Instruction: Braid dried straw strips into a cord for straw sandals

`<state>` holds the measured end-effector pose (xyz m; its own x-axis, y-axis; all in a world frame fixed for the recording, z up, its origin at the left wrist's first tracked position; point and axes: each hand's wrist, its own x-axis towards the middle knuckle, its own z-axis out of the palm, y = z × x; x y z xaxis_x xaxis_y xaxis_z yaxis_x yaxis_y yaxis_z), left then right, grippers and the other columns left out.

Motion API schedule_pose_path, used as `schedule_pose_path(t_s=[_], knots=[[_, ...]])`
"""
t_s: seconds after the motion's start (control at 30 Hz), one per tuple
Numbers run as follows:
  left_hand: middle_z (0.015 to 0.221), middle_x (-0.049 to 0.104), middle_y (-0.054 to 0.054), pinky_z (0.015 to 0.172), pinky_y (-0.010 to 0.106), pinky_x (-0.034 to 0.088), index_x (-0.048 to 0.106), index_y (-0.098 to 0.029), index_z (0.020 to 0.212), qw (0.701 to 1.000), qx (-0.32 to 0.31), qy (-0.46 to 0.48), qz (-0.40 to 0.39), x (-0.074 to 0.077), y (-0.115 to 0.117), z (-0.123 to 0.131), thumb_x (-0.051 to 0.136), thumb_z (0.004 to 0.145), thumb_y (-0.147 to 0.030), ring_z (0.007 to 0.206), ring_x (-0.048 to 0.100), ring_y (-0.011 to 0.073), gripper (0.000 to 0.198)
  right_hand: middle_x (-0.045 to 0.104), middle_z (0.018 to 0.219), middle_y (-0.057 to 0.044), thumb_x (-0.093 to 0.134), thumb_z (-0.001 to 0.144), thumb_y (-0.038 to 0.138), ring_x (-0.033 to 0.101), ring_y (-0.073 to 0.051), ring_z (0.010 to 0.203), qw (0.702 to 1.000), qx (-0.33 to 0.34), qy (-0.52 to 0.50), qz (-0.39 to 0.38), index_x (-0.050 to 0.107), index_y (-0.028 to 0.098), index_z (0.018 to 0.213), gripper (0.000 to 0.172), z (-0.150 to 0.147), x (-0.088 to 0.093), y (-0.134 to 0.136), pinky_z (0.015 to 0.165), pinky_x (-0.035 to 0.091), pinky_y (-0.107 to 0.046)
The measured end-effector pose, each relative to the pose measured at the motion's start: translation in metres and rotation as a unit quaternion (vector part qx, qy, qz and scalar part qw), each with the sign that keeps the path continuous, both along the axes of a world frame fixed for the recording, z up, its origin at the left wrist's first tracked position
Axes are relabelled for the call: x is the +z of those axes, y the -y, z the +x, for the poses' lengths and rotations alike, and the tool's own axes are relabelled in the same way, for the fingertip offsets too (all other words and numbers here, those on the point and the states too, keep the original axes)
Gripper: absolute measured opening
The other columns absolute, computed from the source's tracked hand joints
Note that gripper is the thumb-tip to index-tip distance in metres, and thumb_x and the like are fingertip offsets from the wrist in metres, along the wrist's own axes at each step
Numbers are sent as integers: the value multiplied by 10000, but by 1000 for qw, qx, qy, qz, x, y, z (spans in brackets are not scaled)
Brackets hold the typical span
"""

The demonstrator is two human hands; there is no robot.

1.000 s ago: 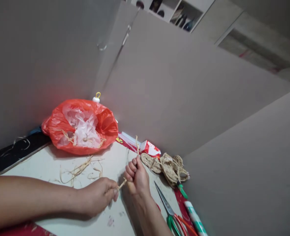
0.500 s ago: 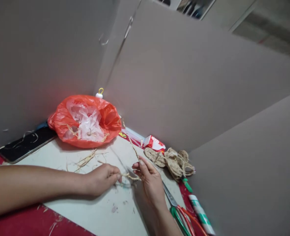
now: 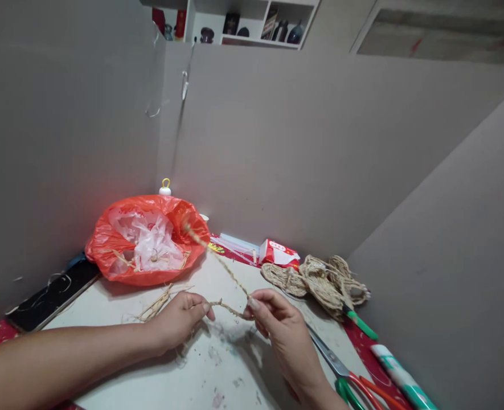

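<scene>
A thin twisted straw-coloured cord point(image 3: 228, 308) runs between my two hands above the pale board point(image 3: 234, 364). My left hand point(image 3: 185, 319) pinches one part of it between thumb and fingers. With thumb and forefinger, my right hand point(image 3: 279, 324) grips the cord farther along. From the right fingertips a length of cord sticks up and away to the left, its far tip blurred in front of the red plastic bag point(image 3: 110, 273). Loose fibre strands point(image 3: 155, 304) lie on the board just beyond my left hand.
Scissors point(image 3: 331, 353) with green and red handles lie right of my right hand. Behind them are coiled cord bundles point(image 3: 320, 285), a green-handled tool point(image 3: 363, 324), a red and white packet point(image 3: 278, 254) and a green and white roll point(image 3: 401, 376). A phone point(image 3: 50, 302) lies far left. Grey partitions point(image 3: 277, 142) enclose the table.
The camera view has tilted and shifted, so more shelf shows at the top. The cord's free length now swings farther left, over the bag. Both hands still pinch the cord.
</scene>
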<state>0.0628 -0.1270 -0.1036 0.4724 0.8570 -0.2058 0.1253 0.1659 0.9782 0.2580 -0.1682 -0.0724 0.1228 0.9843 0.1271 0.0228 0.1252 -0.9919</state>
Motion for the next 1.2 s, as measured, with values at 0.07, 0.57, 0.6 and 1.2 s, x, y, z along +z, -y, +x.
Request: schedule_pose_path(t_s=[0.07, 0.57, 0.6, 1.2], knots=[[408, 304, -97, 367, 209, 160, 595, -140, 794, 1000, 4, 22, -11, -1, -1, 0, 528, 762, -542, 356, 219, 66, 409, 611, 621, -6, 703, 735, 401, 393, -96, 494, 999, 17, 33, 5, 618, 175, 745, 241, -3, 3, 2, 459, 284, -227], [448, 325, -97, 384, 190, 191, 574, -144, 860, 992, 44, 120, 2, 2, 6, -3, 545, 815, -503, 375, 247, 50, 363, 543, 536, 46, 656, 767, 379, 522, -111, 501, 996, 5, -45, -74, 457, 202, 695, 276, -28, -20, 5, 510, 389, -211], [446, 329, -94, 390, 191, 189, 579, -139, 863, 993, 41, 106, 17, 1, 7, -3, 537, 822, -505, 382, 250, 51, 371, 545, 535, 48, 653, 772, 394, 519, -107, 493, 996, -1, -54, -72, 456, 202, 701, 284, -28, -22, 5, 505, 390, -208], [478, 503, -25, 435, 194, 272, 587, -131, 829, 996, 21, 71, 49, 3, 20, 2, 491, 831, -548, 395, 350, 65, 427, 462, 538, 47, 618, 769, 388, 420, -107, 499, 973, -146, 171, 51, 515, 205, 645, 244, -24, -34, 8, 476, 347, -210]])
